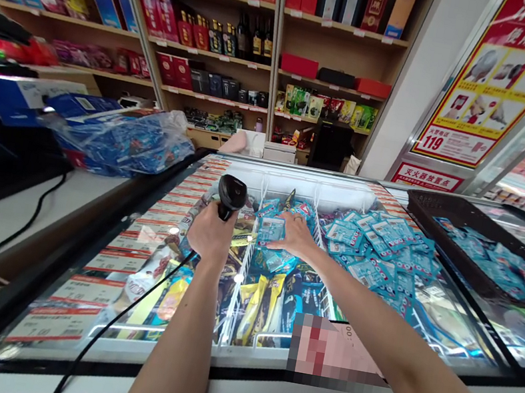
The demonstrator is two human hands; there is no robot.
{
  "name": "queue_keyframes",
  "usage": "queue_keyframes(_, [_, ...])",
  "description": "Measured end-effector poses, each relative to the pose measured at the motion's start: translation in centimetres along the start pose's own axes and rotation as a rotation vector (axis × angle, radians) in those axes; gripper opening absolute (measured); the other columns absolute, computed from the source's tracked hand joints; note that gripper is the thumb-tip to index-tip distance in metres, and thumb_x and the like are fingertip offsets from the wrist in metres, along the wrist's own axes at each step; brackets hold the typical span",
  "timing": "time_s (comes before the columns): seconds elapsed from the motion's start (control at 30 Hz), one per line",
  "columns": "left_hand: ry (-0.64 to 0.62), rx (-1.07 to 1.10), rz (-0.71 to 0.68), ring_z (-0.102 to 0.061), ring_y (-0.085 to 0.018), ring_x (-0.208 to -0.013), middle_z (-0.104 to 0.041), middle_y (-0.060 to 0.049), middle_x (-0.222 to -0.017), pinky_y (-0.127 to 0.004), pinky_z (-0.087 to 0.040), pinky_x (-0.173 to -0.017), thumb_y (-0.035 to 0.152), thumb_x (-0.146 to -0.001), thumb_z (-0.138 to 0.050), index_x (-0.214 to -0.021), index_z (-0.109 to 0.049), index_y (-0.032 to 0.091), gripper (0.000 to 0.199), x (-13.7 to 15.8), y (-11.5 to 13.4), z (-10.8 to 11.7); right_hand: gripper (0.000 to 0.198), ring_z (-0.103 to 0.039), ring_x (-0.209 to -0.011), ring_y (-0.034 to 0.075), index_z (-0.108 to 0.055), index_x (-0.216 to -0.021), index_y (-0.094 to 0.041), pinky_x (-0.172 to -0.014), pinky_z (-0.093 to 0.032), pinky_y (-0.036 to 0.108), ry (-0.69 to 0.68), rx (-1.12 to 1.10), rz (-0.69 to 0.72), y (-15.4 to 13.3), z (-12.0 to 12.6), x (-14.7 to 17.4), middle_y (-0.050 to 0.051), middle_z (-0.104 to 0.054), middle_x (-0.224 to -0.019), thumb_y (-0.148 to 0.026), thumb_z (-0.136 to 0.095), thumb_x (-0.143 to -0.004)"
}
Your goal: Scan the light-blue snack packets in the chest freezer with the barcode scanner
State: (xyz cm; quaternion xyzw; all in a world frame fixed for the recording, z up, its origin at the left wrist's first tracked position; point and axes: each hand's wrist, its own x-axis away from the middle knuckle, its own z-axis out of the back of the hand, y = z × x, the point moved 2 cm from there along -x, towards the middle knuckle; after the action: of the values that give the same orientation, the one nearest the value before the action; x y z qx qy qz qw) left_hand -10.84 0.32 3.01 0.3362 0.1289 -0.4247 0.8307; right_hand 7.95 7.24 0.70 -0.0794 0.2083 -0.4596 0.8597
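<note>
Left hand [211, 231] is gripping a black scanner [232, 195], its fingers closed tightly around it, with a cord [179, 264] trailing down over the near side of the freezer [253, 391]. Right hand [297, 235], half open with thumb and fingers spread, is holding a blue packet [269, 230] by its edges just beside the scanner, above the packed freezer. Over on that side I'm seeing more packets [383, 245] lying heaped near the forearm, and others are sitting in a dark tray [473, 213] farther right.

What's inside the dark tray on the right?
The tray holds loosely overlapping blue packets. Whatever lies beneath them, including that part of its floor, is covered.
</note>
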Motion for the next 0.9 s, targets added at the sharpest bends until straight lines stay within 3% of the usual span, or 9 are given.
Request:
queue_keyframes(0.1, [-0.003, -0.016, -0.029, -0.06, -0.025, -0.088, -0.066, -0.008, -0.094, -0.031, -0.039, -0.065, 0.056, -0.079, -0.045, -0.105, -0.057, 0.025, 0.042, 0.2, 0.2, 0.0, 0.073, -0.048, -0.107, 0.026, -0.036, -0.124, -0.018, -0.085, -0.04, 0.036, 0.081, -0.134, -0.02, 1.7, 1.3, 1.3, 0.01, -0.052, -0.113, -0.038, -0.071, -0.064])
queue_keyframes(0.17, [-0.003, -0.024, -0.058, -0.06, -0.025, -0.087, -0.066, -0.008, -0.093, -0.031, -0.039, -0.064, 0.056, -0.079, -0.045, -0.106, -0.057, 0.025, 0.043, 0.3, 0.4, 0.0, 0.065, -0.055, -0.094, 0.022, -0.032, -0.128, -0.02, -0.08, -0.042, 0.035, 0.123, -0.218, -0.05, 3.0, 2.2, 2.5, 0.007, -0.056, -0.106, -0.029, -0.063, -0.072])
queue_keyframes(0.4, [-0.093, 0.0, -0.334, -0.061, -0.025, -0.088, -0.066, -0.008, -0.093, -0.028, -0.038, -0.062, 0.054, -0.078, -0.049, -0.108, -0.058, 0.022, 0.045, 1.5, 2.8, -0.9, 0.066, -0.057, -0.081, 0.019, -0.025, -0.139, -0.023, -0.077, -0.045, 0.035, 0.401, -0.32, -0.119, 9.7, 6.2, 7.8, 0.006, -0.058, -0.1, -0.023, -0.05, -0.078])
queue_keyframes(0.57, [-0.175, 0.022, -0.624, -0.061, -0.022, -0.091, -0.066, -0.004, -0.099, -0.027, -0.039, -0.062, 0.047, -0.078, -0.052, -0.108, -0.058, 0.024, 0.039, 3.4, 4.9, -2.3, 0.04, -0.058, -0.09, 0.02, -0.051, -0.12, -0.02, -0.082, -0.045, 0.035, 0.58, -0.366, -0.158, 14.1, 6.9, 10.4, 0.007, -0.062, -0.103, -0.026, -0.048, -0.081])
queue_keyframes(0.73, [-0.25, 0.028, -0.889, -0.061, -0.021, -0.092, -0.066, -0.003, -0.101, -0.026, -0.04, -0.063, 0.041, -0.079, -0.053, -0.109, -0.057, 0.024, 0.035, 5.5, 6.5, -3.0, 0.035, -0.058, -0.099, 0.021, -0.055, -0.116, -0.021, -0.086, -0.045, 0.037, 0.611, -0.422, -0.208, 15.4, 6.3, 10.5, 0.007, -0.063, -0.11, -0.026, -0.048, -0.082])
queue_keyframes(0.9, [-0.257, 0.014, -0.986, -0.062, -0.021, -0.089, -0.066, -0.002, -0.101, -0.027, -0.04, -0.061, 0.037, -0.08, -0.051, -0.109, -0.056, 0.025, 0.032, 6.6, 7.5, -3.1, 0.035, -0.057, -0.101, 0.023, -0.055, -0.117, -0.022, -0.087, -0.045, 0.038, 0.598, -0.369, -0.202, 15.0, 6.2, 10.1, 0.006, -0.062, -0.112, -0.024, -0.045, -0.084])
